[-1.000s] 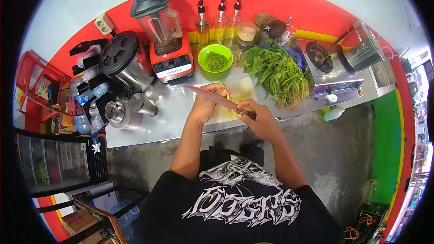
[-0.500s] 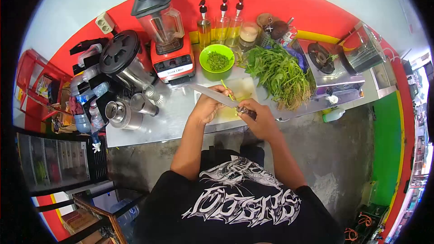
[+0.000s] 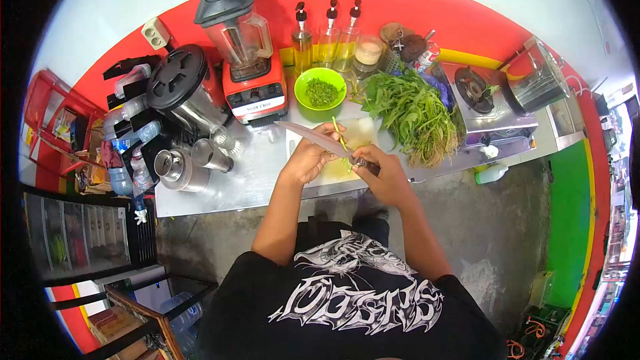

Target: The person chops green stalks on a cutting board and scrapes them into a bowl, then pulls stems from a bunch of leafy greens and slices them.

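Note:
Green stems [image 3: 339,135] are pinched in my left hand [image 3: 311,159], above a pale cutting board [image 3: 361,128]. My right hand [image 3: 385,177] grips the dark handle of a large knife [image 3: 323,140], whose blade points up and to the left, across the stems and in front of my left fingers. Just behind the board stands a lime green bowl [image 3: 320,110] with chopped greens [image 3: 321,93] in it. A big bunch of leafy greens [image 3: 413,108] with roots lies to the right of the board.
A red blender [image 3: 256,97], pump bottles [image 3: 328,43] and a jar [image 3: 367,52] stand along the wall. Metal jugs [image 3: 181,169] and a large lidded pot [image 3: 190,93] are at the left. A gas stove [image 3: 497,117] is on the right, with a white bottle [image 3: 492,173] below.
The stems in my left hand stand more upright now. The knife blade has tilted slightly, and both hands stay in nearly the same place.

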Demonstrator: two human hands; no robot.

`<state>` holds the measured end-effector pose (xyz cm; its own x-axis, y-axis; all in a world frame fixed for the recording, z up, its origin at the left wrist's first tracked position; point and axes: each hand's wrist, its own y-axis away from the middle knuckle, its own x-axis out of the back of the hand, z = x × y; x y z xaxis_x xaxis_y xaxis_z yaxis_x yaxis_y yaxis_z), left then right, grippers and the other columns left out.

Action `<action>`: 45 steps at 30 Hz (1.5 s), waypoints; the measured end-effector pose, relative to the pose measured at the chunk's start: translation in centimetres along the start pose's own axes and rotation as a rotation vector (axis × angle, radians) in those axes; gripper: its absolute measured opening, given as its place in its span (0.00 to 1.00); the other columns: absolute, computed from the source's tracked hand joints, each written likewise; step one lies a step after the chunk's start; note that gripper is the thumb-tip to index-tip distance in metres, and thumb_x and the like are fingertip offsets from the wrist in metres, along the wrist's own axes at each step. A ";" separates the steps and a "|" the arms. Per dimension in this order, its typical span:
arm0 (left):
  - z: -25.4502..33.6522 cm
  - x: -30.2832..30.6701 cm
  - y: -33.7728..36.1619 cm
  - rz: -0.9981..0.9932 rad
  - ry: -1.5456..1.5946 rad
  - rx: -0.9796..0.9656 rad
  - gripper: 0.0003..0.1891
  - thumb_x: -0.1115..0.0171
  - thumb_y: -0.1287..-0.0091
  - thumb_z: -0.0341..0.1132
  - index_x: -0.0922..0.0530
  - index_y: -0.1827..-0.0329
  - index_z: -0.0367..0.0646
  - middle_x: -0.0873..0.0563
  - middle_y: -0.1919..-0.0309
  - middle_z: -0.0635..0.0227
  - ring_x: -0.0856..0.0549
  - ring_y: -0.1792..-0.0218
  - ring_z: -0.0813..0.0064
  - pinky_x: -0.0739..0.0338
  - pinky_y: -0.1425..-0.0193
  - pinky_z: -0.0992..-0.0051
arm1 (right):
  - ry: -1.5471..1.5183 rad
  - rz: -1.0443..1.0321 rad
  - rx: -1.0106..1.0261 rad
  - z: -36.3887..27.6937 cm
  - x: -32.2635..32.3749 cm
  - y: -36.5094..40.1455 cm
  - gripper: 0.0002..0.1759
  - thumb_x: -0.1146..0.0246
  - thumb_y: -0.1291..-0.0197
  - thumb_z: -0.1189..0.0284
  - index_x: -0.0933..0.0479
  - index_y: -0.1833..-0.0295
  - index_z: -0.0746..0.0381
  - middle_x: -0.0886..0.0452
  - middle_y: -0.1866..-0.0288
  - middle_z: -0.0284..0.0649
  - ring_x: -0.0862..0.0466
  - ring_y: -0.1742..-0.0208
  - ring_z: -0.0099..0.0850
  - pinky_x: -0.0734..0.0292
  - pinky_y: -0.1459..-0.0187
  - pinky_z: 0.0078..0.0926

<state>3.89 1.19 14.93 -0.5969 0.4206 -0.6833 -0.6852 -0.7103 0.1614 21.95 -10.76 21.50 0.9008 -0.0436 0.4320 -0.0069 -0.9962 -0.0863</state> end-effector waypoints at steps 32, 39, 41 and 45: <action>-0.6 -0.5 -0.1 0.090 -0.078 -0.100 0.04 0.35 0.26 0.32 0.20 0.55 0.42 0.13 0.57 0.69 0.13 0.60 0.80 0.17 0.59 0.81 | -0.087 -0.063 -0.040 0.2 0.2 0.2 0.16 0.32 0.35 0.77 0.24 0.43 0.65 0.12 0.56 0.36 0.22 0.62 0.16 0.28 0.61 0.18; -0.7 0.1 -0.3 0.024 -0.079 -0.081 0.06 0.35 0.26 0.33 0.19 0.53 0.39 0.12 0.55 0.65 0.12 0.58 0.77 0.15 0.56 0.77 | -0.107 -0.032 -0.063 0.6 0.0 0.4 0.16 0.32 0.35 0.77 0.24 0.44 0.65 0.14 0.60 0.35 0.28 0.68 0.16 0.33 0.67 0.19; -0.8 0.1 -0.4 0.006 -0.013 -0.077 0.06 0.37 0.26 0.31 0.19 0.52 0.39 0.12 0.54 0.63 0.11 0.55 0.75 0.14 0.53 0.76 | -0.052 0.015 -0.048 0.3 0.0 0.4 0.16 0.31 0.36 0.74 0.23 0.45 0.65 0.18 0.72 0.42 0.27 0.74 0.24 0.30 0.69 0.28; 0.0 -1.5 0.5 0.119 -0.086 -0.019 0.10 0.45 0.26 0.26 0.18 0.48 0.37 0.12 0.46 0.59 0.11 0.51 0.73 0.13 0.50 0.75 | -0.014 0.039 -0.015 0.1 0.2 0.2 0.16 0.31 0.36 0.74 0.23 0.45 0.65 0.16 0.69 0.44 0.25 0.73 0.25 0.28 0.68 0.28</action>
<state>4.47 0.23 16.08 -0.7075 0.3787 -0.5967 -0.6000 -0.7681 0.2238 22.20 -10.97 21.47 0.9057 -0.0812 0.4160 -0.0482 -0.9949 -0.0891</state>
